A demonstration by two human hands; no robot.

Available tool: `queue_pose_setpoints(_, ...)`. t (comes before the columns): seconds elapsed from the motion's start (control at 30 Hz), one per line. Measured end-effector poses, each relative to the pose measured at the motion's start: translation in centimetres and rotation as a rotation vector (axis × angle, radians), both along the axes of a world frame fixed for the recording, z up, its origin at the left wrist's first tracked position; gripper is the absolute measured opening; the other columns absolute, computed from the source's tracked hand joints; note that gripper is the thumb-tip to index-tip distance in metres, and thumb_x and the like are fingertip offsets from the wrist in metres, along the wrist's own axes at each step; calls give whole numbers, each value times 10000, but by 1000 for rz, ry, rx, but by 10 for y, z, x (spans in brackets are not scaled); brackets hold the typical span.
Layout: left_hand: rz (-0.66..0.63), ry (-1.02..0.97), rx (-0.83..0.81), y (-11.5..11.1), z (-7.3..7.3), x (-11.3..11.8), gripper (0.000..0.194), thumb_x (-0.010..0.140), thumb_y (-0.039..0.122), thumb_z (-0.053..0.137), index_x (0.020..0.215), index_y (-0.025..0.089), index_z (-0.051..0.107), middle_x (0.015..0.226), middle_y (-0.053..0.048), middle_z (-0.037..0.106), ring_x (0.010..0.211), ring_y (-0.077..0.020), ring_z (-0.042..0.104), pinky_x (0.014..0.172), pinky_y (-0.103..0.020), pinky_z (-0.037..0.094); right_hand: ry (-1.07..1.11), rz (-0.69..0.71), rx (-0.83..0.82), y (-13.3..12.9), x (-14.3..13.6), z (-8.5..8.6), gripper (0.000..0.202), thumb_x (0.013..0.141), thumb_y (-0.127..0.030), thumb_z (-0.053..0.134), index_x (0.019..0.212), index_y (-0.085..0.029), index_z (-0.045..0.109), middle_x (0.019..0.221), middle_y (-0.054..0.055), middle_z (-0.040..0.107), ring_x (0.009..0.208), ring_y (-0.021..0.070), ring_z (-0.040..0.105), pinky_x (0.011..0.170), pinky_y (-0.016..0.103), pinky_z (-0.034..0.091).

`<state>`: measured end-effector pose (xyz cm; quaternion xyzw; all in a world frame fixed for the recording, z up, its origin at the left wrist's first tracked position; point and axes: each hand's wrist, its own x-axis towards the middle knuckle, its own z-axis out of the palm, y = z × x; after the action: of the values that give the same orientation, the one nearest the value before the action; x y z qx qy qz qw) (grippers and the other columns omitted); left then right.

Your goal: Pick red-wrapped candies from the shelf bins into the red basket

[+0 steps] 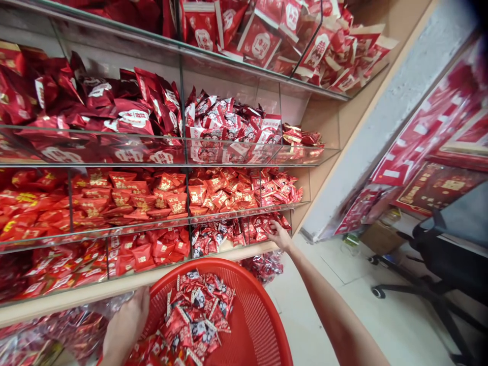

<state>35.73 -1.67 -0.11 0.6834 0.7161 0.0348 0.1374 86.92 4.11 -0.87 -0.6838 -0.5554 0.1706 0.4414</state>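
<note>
My left hand (128, 321) is closed around the left side of a red plastic basket (263, 305), with its fingertips hidden at the rim. Inside the basket lies a heap of small red candy packets (202, 315), some with black-and-white printing. My right hand (280, 237) reaches over the glass edge of the lowest shelf at its right end. Its fingers are partly bent and apart, touching or just above the small red packets (260, 227) there. No packet shows clearly between them.
Glass-divided shelves (213, 165) full of red packets rise in front. Bagged packets (263, 265) lie on the floor under the lowest shelf, behind the basket. A black office chair (446, 254) stands at right, by a grey wall edge (381, 122). Plastic-wrapped goods (57, 330) lie at lower left.
</note>
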Motion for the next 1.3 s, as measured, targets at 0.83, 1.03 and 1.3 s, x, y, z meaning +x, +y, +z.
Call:
queue_pose_setpoints(0.83,23,5,-10,3,-1,0,499,898,406,176,1216,186,490,896,-159,711,821,-316,674,671,-375,433,-344,-340,180,-25,3,-15,552,781,-358,465,1284,-165,347,1110,142,524,986,275,521,869,422,409)
queue_pose_setpoints(1.03,12,3,-50,2,1,2,507,901,400,135,1237,181,445,935,-161,702,869,-323,665,706,-391,428,-415,-331,209,-33,1,-29,403,834,-381,413,1177,-168,421,1065,128,536,1014,266,498,893,399,400)
queue_pose_setpoints(1.3,29,-30,-36,2,3,2,503,895,424,143,1187,201,486,911,-147,706,848,-321,666,681,-381,424,-423,-360,124,-33,4,-35,294,831,-416,409,1012,-190,461,951,113,523,942,272,499,850,406,410)
